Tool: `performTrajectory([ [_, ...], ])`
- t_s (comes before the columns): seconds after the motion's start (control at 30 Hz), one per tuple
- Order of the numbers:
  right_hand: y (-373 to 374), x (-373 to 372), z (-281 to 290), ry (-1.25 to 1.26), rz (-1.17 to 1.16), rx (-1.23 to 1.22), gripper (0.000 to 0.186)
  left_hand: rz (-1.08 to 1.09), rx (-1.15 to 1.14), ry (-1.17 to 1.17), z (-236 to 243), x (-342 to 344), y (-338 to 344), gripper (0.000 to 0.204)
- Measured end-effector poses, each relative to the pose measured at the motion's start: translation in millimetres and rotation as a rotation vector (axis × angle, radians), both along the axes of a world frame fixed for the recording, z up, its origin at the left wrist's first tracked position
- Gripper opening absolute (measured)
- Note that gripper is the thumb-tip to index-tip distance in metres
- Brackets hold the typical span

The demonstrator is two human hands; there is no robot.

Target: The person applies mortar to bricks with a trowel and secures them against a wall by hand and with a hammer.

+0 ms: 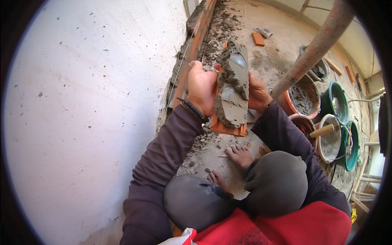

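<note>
An orange brick [228, 130] is held up in front of me, its upper face covered by a thick, uneven layer of wet grey mortar [232, 92]. My left hand [202, 87] is closed on the brick's left side, with a dark braided bracelet at the wrist. On the opposite side, my right hand [258, 93] grips it, the fingers partly hidden behind the brick. Just beyond and to the left runs a low row of orange bricks [199, 34] with a taut string [182, 61] along it.
A white plastered wall [90, 102] fills the left. On the right, a slanted pole [314, 45] stands near an orange mortar bucket [292, 107], green buckets [347, 126] and a wooden handle [322, 130]. One loose brick [258, 39] lies on the floor ahead. My bare feet [240, 155] are below.
</note>
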State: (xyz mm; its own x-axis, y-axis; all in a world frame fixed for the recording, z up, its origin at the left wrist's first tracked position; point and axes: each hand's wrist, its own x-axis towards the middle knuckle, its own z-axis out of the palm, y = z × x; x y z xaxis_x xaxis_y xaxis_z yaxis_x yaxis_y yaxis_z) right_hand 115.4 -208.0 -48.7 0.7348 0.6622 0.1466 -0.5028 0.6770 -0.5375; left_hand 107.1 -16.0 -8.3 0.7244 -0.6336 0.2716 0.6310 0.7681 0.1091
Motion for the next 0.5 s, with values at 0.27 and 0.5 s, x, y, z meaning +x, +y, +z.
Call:
performTrajectory([
  [0.27,36,50,-24,0.11,-0.007,0.236,0.052,0.497,0.914,0.094,-8,19,22,0.061],
  [0.5,49,79,-29,0.073,-0.127,0.233,0.051,0.135,0.315,-0.006,-15,-1,45,0.102],
])
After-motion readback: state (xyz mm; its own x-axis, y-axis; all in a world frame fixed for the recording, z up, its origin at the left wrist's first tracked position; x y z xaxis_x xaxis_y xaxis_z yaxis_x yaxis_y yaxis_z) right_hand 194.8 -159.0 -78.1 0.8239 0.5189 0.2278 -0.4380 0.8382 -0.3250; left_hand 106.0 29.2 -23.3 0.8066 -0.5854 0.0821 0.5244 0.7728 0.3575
